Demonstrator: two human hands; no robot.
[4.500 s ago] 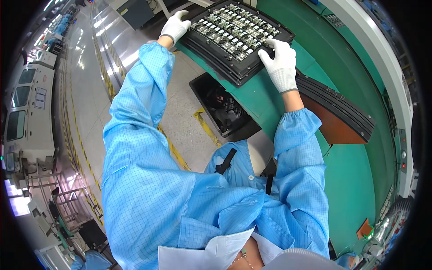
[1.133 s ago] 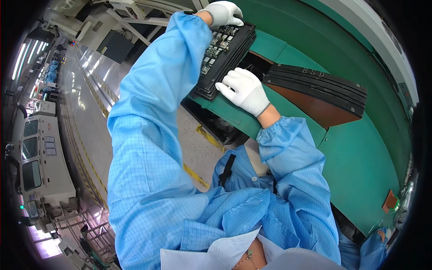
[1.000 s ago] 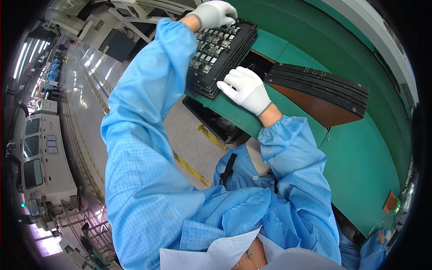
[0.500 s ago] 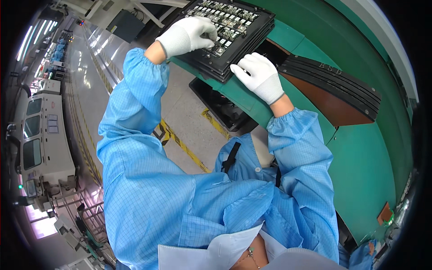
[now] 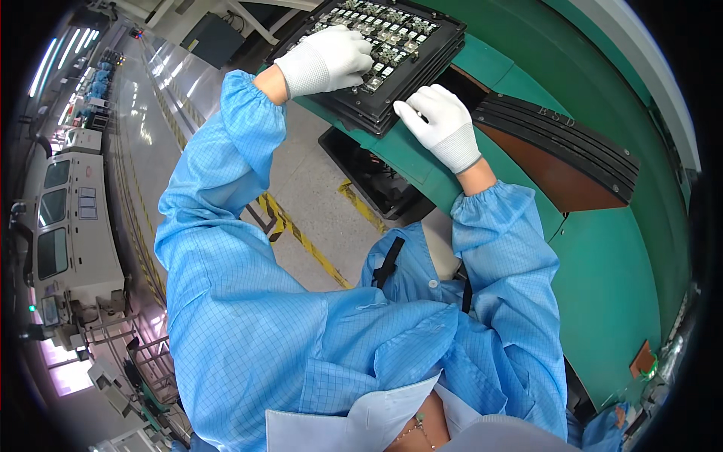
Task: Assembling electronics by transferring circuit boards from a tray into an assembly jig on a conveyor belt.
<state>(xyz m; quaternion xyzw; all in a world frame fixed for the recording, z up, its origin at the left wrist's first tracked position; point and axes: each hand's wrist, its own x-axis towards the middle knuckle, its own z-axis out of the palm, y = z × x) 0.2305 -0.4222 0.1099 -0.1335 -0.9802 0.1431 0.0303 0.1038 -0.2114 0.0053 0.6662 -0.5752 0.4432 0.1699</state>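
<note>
Pointing cornerwise toward wearer [image 5: 376, 324]: tray [image 5: 425, 56], long axis unclear

Tray [image 5: 416, 74] up at 12 o'clock looks matt plastic, gloves [image 5: 325, 62] are knit cloth, tabletop [image 5: 595, 260] at 3's pretty smooth.

A white-gloved left hand [image 5: 327, 56] is covering part of the small circuit boards [image 5: 390, 32] on a black tray [image 5: 427, 54], its bent fingertips hiding whatever they may be touching, while the picture's upper edge is clipping the tray's far corner. The right hand [image 5: 443, 126] is curling its fingertips out of sight near the tray's edge, leaving any contact impossible to tell. Beneath the green table [image 5: 595, 279], shadow is obscuring the contents of a black bin [image 5: 411, 207], and the dark rim is cropping a blue sleeve [image 5: 602, 433] at lower right.
</note>
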